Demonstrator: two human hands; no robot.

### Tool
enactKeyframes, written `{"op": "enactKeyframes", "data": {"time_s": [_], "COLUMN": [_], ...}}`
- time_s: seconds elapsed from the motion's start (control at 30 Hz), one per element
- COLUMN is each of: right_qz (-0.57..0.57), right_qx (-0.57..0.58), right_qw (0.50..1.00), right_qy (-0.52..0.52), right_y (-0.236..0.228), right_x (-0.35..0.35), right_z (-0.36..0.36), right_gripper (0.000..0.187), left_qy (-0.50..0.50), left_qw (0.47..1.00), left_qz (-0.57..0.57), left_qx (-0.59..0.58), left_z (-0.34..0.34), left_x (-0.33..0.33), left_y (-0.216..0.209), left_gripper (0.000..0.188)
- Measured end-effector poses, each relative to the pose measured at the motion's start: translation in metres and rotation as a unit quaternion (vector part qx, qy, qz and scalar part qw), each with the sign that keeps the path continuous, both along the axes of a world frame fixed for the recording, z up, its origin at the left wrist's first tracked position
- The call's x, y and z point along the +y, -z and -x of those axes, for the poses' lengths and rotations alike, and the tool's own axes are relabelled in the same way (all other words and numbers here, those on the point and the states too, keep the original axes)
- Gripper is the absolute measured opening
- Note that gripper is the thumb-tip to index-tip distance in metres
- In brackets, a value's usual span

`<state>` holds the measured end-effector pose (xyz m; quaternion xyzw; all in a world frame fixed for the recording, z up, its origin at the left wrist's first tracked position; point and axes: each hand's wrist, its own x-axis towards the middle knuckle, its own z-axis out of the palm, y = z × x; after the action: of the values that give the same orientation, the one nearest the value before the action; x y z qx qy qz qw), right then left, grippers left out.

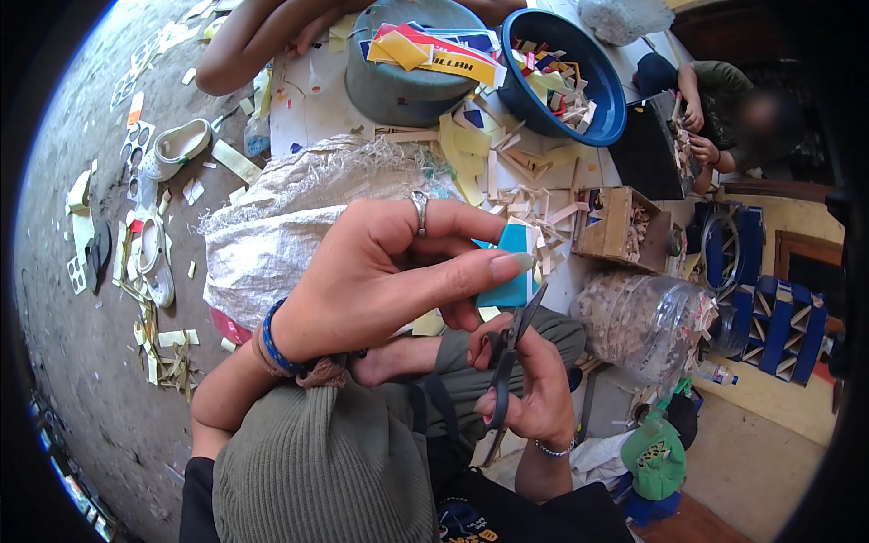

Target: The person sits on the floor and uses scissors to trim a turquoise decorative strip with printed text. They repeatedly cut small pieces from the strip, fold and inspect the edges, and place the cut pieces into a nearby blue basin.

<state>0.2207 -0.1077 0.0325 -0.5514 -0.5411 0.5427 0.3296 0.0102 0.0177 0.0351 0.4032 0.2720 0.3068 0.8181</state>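
Between thumb and fingers, my left hand point(389, 271) pinches a small teal-and-white piece of card or plastic point(512, 276). My right hand point(543, 389) grips a pair of dark-handled scissors point(505, 366), a finger and the thumb at its loops. The blades point up and reach close to the lower edge of the teal piece; whether they touch it I cannot tell. Under my left hand lies a frayed white woven sack point(272, 226). Beyond the hands is a heap of pale cut strips point(543, 208).
A grey-green upturned bucket point(398, 90) bears coloured printed strips. Beside it stands a blue basin point(611, 118) of scraps. To the right are a cardboard box point(602, 226), a large clear plastic jar point(638, 326) and a green cap point(654, 457). Two other people sit nearby.
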Motion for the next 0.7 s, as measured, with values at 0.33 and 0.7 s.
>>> {"op": "enactKeyframes", "data": {"time_s": [0.33,0.7], "right_qz": [0.003,0.056], "right_qx": [0.002,-0.012], "right_qw": [1.000,0.998], "right_qy": [0.003,-0.009], "right_y": [0.0008,-0.0058], "right_x": [-0.0009,-0.0023], "right_z": [-0.0012,-0.0061], "right_gripper": [0.052,0.056], "left_qy": [-0.001,-0.008], "left_qw": [1.000,1.000], "left_qz": [0.001,-0.010], "left_qx": [0.025,0.027], "left_z": [-0.0010,-0.0021], "left_x": [0.0002,-0.0005], "left_y": [-0.0008,0.0002], "left_gripper": [0.031,0.032]}}
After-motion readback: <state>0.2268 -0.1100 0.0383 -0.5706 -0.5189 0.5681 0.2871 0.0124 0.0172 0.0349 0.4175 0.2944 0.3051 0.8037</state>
